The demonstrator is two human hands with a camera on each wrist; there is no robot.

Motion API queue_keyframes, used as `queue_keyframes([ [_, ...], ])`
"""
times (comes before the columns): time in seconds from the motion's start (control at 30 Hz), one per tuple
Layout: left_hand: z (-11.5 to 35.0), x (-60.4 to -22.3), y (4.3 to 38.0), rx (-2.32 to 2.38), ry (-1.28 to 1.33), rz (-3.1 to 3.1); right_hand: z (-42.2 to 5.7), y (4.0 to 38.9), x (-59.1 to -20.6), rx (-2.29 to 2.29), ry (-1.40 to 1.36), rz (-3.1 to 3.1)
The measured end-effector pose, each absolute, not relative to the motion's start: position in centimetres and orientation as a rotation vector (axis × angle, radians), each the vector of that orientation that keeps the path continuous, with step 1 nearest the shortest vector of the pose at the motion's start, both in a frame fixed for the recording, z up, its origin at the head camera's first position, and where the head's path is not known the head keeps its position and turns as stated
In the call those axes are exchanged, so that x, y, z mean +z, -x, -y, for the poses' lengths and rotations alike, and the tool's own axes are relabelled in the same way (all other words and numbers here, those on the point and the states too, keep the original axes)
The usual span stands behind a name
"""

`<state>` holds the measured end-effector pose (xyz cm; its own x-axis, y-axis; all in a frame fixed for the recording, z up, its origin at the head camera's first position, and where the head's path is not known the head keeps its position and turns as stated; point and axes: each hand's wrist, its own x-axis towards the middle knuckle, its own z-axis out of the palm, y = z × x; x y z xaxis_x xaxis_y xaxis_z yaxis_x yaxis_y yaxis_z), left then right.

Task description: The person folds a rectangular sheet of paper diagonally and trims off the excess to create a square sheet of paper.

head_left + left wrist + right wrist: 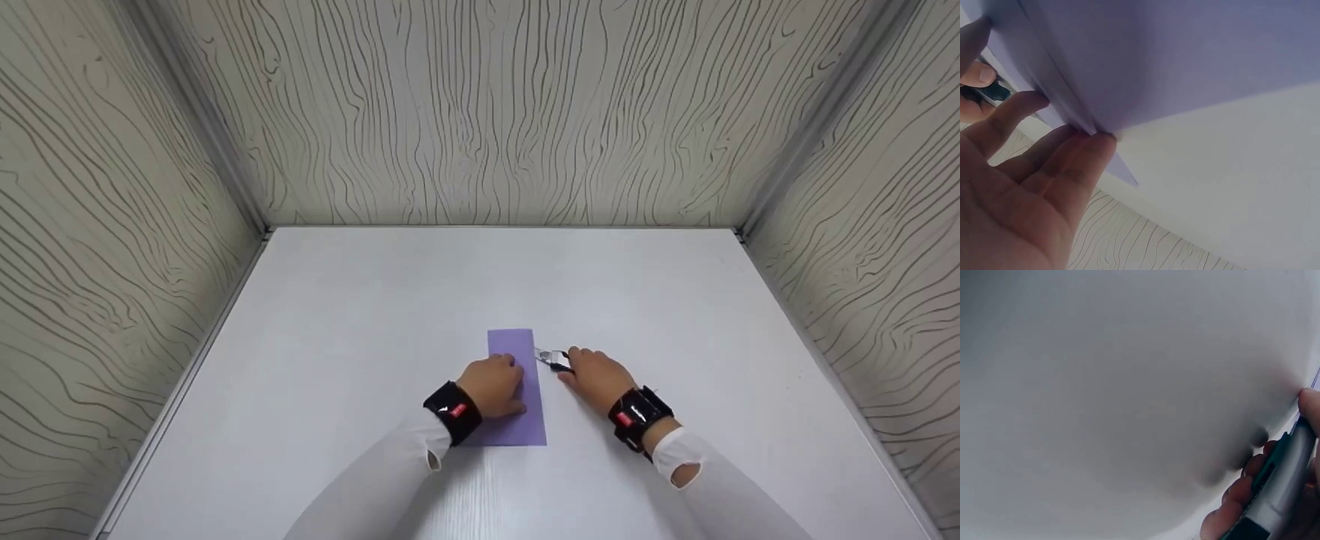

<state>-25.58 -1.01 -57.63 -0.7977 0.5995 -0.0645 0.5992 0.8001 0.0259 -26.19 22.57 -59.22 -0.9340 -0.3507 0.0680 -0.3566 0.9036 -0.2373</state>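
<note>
A purple strip of paper [531, 429] lies lengthwise on the white table. My left hand [491, 385] rests on it, the fingertips pressing down near a raised crease, as the left wrist view of the paper [1196, 50] shows. To the right, my right hand [601, 381] grips a plier-like tool [553, 360] with a silver metal head and dark handles. The head touches or nearly touches the paper's right edge. In the right wrist view, fingers [1233, 502] curl round the tool's silver and dark-green handle [1280, 489]; its head is hidden there.
The white tabletop [360, 300] spreads around the paper. Wood-grain panels [472, 112] stand at the back and both sides, with grey metal rails [214, 142] along the corners. Black bands [453, 412] circle both wrists.
</note>
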Motion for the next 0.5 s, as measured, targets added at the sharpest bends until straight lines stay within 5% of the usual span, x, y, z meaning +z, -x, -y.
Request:
queue_keyframes([
  [0.5,1.00,-57.60,25.59,0.017,-0.973,-2.916,-22.19,26.00,-58.59,0.403,-0.543,3.028],
])
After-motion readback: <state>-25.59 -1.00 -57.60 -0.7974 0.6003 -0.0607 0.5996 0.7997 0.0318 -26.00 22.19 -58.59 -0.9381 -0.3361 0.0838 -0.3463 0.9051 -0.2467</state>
